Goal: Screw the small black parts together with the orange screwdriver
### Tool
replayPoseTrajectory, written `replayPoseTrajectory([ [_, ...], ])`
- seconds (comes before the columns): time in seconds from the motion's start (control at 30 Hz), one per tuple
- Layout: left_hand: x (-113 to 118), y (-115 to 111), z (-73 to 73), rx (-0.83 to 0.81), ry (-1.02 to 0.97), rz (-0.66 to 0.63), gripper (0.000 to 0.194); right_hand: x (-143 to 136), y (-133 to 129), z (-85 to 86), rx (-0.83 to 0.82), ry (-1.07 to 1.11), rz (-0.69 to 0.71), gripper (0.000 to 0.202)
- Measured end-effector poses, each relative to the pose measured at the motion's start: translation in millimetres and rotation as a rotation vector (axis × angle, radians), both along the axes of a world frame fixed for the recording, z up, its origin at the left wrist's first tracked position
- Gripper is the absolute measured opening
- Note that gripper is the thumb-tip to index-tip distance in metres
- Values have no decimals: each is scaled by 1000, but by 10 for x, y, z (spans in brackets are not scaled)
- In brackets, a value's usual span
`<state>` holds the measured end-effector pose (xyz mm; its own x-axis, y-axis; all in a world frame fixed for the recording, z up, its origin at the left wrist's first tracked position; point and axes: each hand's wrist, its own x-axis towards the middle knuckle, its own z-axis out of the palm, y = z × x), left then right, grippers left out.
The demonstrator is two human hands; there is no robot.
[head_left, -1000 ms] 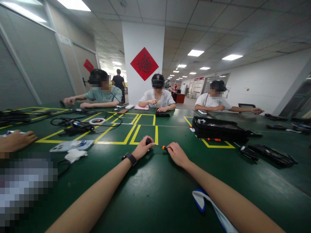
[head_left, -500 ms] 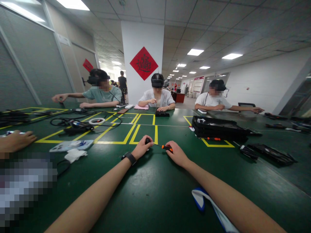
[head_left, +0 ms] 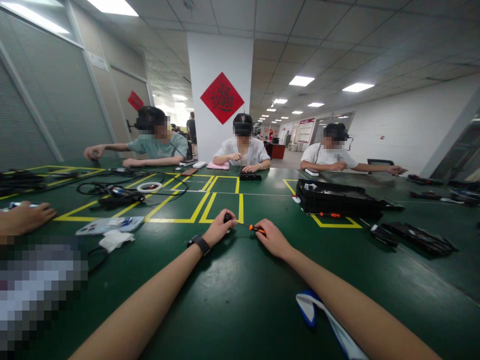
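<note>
My left hand [head_left: 220, 227] is closed around a small black part [head_left: 227, 218], most of it hidden by the fingers. In my right hand [head_left: 273, 237] is a screwdriver [head_left: 257, 229] with an orange and black handle, held low over the green table [head_left: 232, 300]. Its thin shaft points left and its tip reaches the fingers of my left hand. Whether the tip touches the black part I cannot tell.
Stacked black trays [head_left: 333, 197] stand at the right, with an orange screwdriver [head_left: 330, 215] in front. A phone [head_left: 108, 225], crumpled tissue [head_left: 116, 240] and cables [head_left: 116, 192] lie at the left. A blue-edged white strap [head_left: 318, 305] lies near my right forearm. Several people sit around the table.
My hands and the screwdriver have hardly moved. In the background, a standing person has shifted partly behind the pillar.
</note>
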<state>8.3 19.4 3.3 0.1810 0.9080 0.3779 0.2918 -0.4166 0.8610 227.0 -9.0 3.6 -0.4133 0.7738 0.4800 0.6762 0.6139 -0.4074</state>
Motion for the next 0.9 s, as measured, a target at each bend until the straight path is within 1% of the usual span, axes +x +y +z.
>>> replayPoseTrajectory([
  [0.2, 4, -3, 6, 25, 18, -10, 17, -2, 8, 0, -19, 9, 32, 17],
  [0.43, -1, 4, 3, 18, 16, -30, 19, 6, 43, -24, -24, 36, 11, 23],
  [0.67, 3, 6, 2, 14, 15, -20, 21, 12, 25, -19, -5, 73, 58, 15],
  [0.77, 7, -4, 9, 33, 25, -26, 21, 17, 23, -18, -43, 117, 78, 23],
  [0.83, 7, -10, 12, 44, 31, -22, 20, 25, 33, -23, -83, 165, 62, 28],
  [0.9, 6, -13, 13, 37, 27, -30, 20, 33, 53, -33, -100, 184, 27, 24],
])
